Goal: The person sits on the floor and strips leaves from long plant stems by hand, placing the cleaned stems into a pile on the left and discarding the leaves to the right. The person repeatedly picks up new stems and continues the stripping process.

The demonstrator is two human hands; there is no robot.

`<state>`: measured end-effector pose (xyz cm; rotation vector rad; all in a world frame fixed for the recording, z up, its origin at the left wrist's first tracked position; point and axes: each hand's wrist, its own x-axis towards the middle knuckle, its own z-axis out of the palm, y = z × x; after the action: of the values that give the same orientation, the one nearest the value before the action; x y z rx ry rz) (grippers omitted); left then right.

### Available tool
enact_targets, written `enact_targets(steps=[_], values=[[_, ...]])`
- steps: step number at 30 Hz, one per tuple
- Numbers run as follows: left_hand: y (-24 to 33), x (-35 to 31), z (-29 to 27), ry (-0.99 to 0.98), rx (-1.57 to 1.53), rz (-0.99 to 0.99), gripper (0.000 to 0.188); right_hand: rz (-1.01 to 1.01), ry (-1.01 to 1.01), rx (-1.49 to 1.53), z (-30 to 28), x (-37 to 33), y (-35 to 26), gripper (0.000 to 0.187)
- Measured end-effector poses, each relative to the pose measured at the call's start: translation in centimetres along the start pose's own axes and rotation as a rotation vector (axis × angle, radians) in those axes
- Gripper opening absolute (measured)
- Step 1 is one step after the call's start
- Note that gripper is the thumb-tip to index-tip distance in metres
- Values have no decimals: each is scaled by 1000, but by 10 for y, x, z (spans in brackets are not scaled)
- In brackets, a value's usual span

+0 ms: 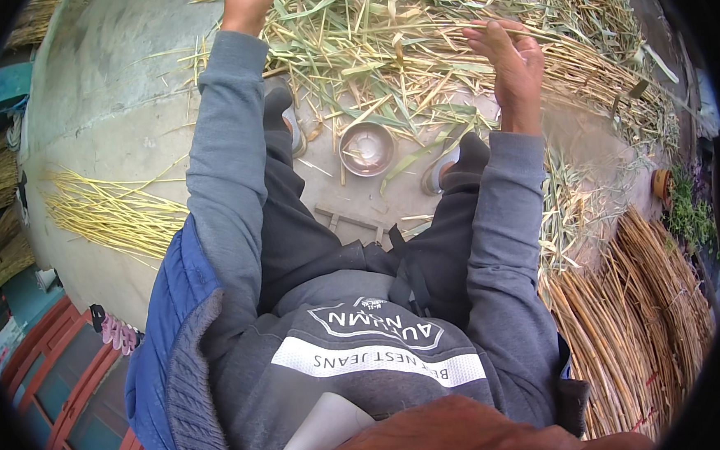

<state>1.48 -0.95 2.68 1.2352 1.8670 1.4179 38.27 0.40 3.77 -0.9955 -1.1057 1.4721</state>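
My left hand (249, 7) reaches far forward at the top edge, where its fingers are cut off or hidden. My right hand (518, 63) is forward on the right, fingers and thumb closed around what looks like a thin straw-coloured stalk. That stalk runs over a wide, loose heap of dry stalks and green-yellow leaves (398, 45). Between my feet stands a small round metal bowl (368, 149), with a little of something pale in its bottom.
Yellow peeled stalks (116, 208) lie spread on the concrete floor (99, 130) at left. Thick bundles of brown reeds (630, 324) lie at right, near a potted plant (689, 213). A small wooden frame (352, 224) shows between my legs. Red-framed panels (73, 383) stand at lower left.
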Motion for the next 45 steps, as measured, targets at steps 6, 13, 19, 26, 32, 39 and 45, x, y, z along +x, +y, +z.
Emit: enact_targets(steps=[6,13,19,26,32,39,45], values=[[20,-28,20,-78,775,764,23,-20,21,101,2,8,10,22],[31,-53,59,-606,164,361,29,-14,121,120,4,16,8,24],[19,-42,61,-376,-179,199,20,-6,74,191,1,14,7,26],[31,-26,40,-14,573,732,24,-37,61,170,-1,13,8,25],[49,-47,63,-336,323,782,23,24,94,321,-1,20,14,23],[45,-26,18,-253,585,826,22,57,199,529,-27,26,7,17],[50,-22,15,-303,476,728,17,116,153,272,-13,21,9,24]])
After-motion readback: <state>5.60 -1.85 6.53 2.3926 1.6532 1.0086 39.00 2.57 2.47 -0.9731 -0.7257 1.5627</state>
